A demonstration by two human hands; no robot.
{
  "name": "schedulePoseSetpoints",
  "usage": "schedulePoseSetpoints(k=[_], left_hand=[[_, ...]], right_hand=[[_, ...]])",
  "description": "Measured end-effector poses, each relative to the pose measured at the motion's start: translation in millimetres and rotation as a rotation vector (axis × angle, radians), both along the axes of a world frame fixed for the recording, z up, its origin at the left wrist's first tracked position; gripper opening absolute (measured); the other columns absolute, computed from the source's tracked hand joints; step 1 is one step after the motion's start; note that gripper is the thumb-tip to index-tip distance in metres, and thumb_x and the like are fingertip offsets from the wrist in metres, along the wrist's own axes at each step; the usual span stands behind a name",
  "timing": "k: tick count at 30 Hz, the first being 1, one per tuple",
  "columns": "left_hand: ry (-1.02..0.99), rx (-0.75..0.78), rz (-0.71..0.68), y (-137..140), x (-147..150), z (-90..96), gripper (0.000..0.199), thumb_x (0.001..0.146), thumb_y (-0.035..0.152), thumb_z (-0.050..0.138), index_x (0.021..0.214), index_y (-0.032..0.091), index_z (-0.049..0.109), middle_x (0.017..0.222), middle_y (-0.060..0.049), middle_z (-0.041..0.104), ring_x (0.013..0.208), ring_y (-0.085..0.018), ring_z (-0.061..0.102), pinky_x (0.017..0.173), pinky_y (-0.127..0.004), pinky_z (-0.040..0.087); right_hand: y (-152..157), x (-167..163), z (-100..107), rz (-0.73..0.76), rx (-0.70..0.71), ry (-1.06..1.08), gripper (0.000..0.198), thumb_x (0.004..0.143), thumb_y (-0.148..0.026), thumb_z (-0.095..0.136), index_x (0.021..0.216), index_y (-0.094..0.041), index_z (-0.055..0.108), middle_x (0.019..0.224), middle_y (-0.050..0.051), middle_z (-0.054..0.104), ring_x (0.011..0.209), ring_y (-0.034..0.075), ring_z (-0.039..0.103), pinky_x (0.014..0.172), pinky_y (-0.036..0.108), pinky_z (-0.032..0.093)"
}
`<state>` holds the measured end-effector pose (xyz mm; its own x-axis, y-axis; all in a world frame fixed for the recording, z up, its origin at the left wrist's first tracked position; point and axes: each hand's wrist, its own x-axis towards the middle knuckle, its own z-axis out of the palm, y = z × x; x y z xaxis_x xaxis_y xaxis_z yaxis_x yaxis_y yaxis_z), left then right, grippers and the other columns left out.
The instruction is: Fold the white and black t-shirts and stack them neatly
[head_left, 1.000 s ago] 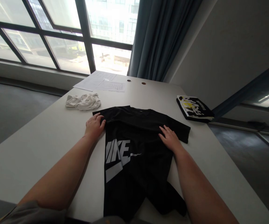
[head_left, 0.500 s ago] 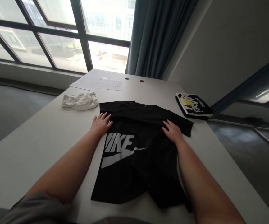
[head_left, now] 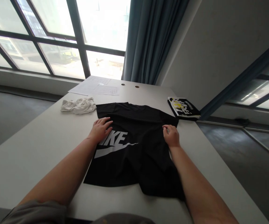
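A black T-shirt (head_left: 134, 161) with a white NIKE print lies spread on the white table, its collar pointing away from me and its lower hem uneven. My left hand (head_left: 100, 130) rests on the shirt's left side below the sleeve, palm down with fingers stretched out over the cloth. On the opposite side, my right hand (head_left: 171, 135) has its fingers curled in and pinches the shirt's edge just below the right sleeve. The fold of cloth between those fingers is mostly hidden.
Beyond the left sleeve lies a crumpled white cloth (head_left: 78, 106). Folded black clothing (head_left: 184, 108) with white and yellow print sits near the table's right edge. Papers (head_left: 92, 86) cover the far left corner, beside two round holes. The table (head_left: 43, 143) stands near a window and a blue curtain (head_left: 148, 40).
My right hand has gone from lying flat with spread fingers to a pinch on the shirt's edge. The right sleeve and side have drawn inward. My left hand has slid slightly over the print.
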<state>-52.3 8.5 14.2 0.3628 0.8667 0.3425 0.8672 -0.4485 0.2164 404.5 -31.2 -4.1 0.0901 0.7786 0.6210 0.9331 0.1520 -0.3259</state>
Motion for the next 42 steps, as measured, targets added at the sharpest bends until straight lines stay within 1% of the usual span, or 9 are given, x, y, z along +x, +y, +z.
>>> schedulePoseSetpoints(k=[4, 7, 11, 17, 24, 29, 37, 39, 42], left_hand=[[0.014, -0.096, -0.301, -73, 3, 5.9, 0.041, 0.103, 0.043, 0.051, 0.140, 0.031, 0.064, 0.150, -0.005, 0.059, 0.139, -0.028, 0.052, 0.121, -0.051, 0.038], [0.064, -0.208, -0.509, -122, -4, 7.9, 0.043, 0.099, 0.042, 0.061, 0.141, 0.034, 0.063, 0.151, -0.003, 0.058, 0.139, -0.028, 0.053, 0.122, -0.049, 0.041], [0.102, -0.283, -0.654, -156, -14, 8.3, 0.064, 0.085, 0.044, 0.078, 0.146, 0.036, 0.059, 0.159, -0.003, 0.052, 0.145, -0.033, 0.049, 0.125, -0.054, 0.038], [0.068, -0.297, -0.495, -147, -20, 1.5, 0.064, 0.085, 0.044, 0.079, 0.145, 0.035, 0.061, 0.161, -0.004, 0.049, 0.147, -0.033, 0.048, 0.126, -0.055, 0.038], [-0.030, -0.226, -0.181, -127, -34, -8.4, 0.047, 0.104, 0.046, 0.049, 0.149, 0.036, 0.057, 0.159, -0.005, 0.050, 0.143, -0.028, 0.051, 0.121, -0.051, 0.043], [0.013, -0.232, -0.197, -132, -30, 3.0, 0.041, 0.103, 0.045, 0.050, 0.139, 0.032, 0.064, 0.143, -0.006, 0.064, 0.129, -0.029, 0.060, 0.113, -0.051, 0.046], [-0.047, -0.324, -0.286, -134, -25, 13.3, 0.032, 0.104, 0.042, 0.044, 0.108, 0.025, 0.071, 0.108, -0.005, 0.074, 0.098, -0.021, 0.069, 0.090, -0.036, 0.054], [-0.060, -0.305, -0.264, -131, -25, 9.7, 0.032, 0.104, 0.042, 0.044, 0.109, 0.026, 0.071, 0.112, -0.006, 0.074, 0.104, -0.022, 0.068, 0.095, -0.037, 0.053], [-0.019, -0.237, -0.152, -127, -23, 0.4, 0.036, 0.102, 0.044, 0.050, 0.130, 0.031, 0.069, 0.141, -0.006, 0.066, 0.130, -0.027, 0.060, 0.112, -0.046, 0.046]], right_hand=[[-59, -4, -4, 0.151, -0.146, 0.021, 0.031, 0.100, -0.034, 0.046, 0.103, -0.021, 0.074, 0.096, 0.009, 0.074, 0.094, 0.026, 0.069, 0.092, 0.041, 0.055], [-100, -6, -9, 0.325, -0.333, -0.039, 0.032, 0.101, -0.038, 0.049, 0.113, -0.024, 0.075, 0.117, 0.010, 0.073, 0.111, 0.027, 0.068, 0.103, 0.044, 0.054], [-128, 0, -17, 0.288, -0.511, -0.139, 0.047, 0.100, -0.041, 0.049, 0.144, -0.030, 0.062, 0.153, 0.010, 0.056, 0.141, 0.032, 0.053, 0.122, 0.065, 0.033], [-112, 10, -15, 0.147, -0.598, -0.121, 0.050, 0.101, -0.041, 0.045, 0.148, -0.030, 0.058, 0.162, 0.010, 0.047, 0.148, 0.032, 0.047, 0.122, 0.073, 0.023], [-109, 11, -11, 0.161, -0.516, -0.008, 0.043, 0.098, -0.042, 0.050, 0.133, -0.027, 0.069, 0.153, 0.010, 0.057, 0.142, 0.033, 0.053, 0.122, 0.071, 0.025], [-114, 11, -3, 0.149, -0.356, 0.163, 0.037, 0.097, -0.047, 0.050, 0.107, -0.023, 0.077, 0.113, 0.009, 0.076, 0.109, 0.028, 0.071, 0.103, 0.047, 0.054], [-118, 1, 10, 0.236, -0.359, 0.237, 0.030, 0.097, -0.045, 0.055, 0.100, -0.024, 0.077, 0.104, 0.006, 0.077, 0.099, 0.025, 0.073, 0.094, 0.040, 0.057], [-119, 2, 11, 0.268, -0.349, 0.269, 0.029, 0.098, -0.044, 0.055, 0.100, -0.024, 0.077, 0.105, 0.006, 0.076, 0.100, 0.024, 0.072, 0.095, 0.039, 0.057], [-116, 4, 9, 0.252, -0.280, 0.236, 0.032, 0.100, -0.046, 0.053, 0.104, -0.024, 0.076, 0.116, 0.009, 0.073, 0.115, 0.026, 0.068, 0.106, 0.043, 0.054]])
